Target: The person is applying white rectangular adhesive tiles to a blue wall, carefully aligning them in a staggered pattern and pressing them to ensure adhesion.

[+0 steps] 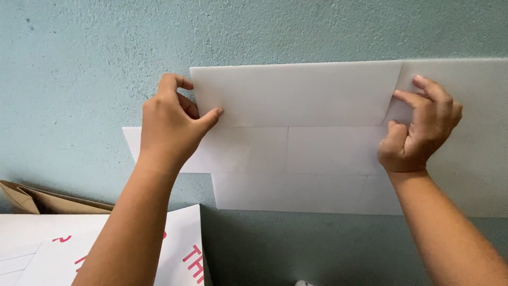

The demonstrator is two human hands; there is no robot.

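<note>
White rectangular panel [296,94] lies flat against the blue-green wall [95,63], both hands [172,124] [420,130] pinching its ends.

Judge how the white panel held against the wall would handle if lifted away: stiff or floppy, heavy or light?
The top panel probably stays fairly stiff: its edges run straight between the left hand and right hand, with no sag. It seems light, since fingertips alone steady it. Its smooth matte face may slide easily on the wall.

One head camera, close in, facing the wall [95,63] almost square on; both forearms rise from the bottom edge, panels [296,95] filling centre and right.
</note>
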